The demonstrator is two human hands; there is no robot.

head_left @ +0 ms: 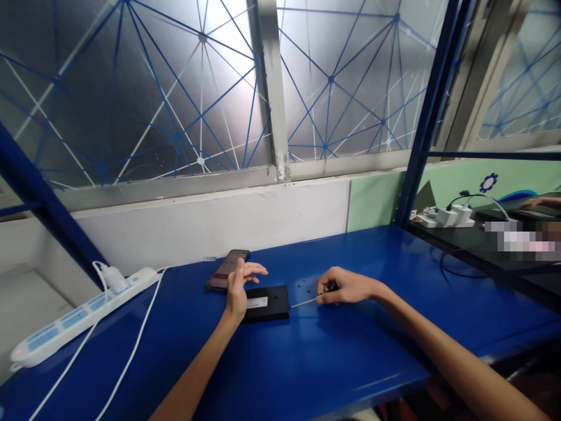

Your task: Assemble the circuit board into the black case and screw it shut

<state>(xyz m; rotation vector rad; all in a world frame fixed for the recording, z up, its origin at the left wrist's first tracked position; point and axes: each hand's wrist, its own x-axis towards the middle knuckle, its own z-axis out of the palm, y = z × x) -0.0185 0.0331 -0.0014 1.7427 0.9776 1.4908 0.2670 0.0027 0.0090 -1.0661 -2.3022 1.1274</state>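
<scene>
A flat black device (268,302) with a white label lies on the blue table (333,362). My left hand (240,287) rests on its left end, fingers stretched out and apart. My right hand (344,286) is closed round a thin screwdriver (307,302) whose tip points at the device's right edge. A few tiny dark screws (303,286) lie on the table between the hands. A dark phone (228,269) with a lit screen lies just behind my left hand.
A white power strip (79,316) with a plugged charger and white cables lies at the left. Behind is a white wall under patterned windows. At the right, a blue frame post (421,146) separates a neighbouring black bench with white chargers (451,216) and another person's hand.
</scene>
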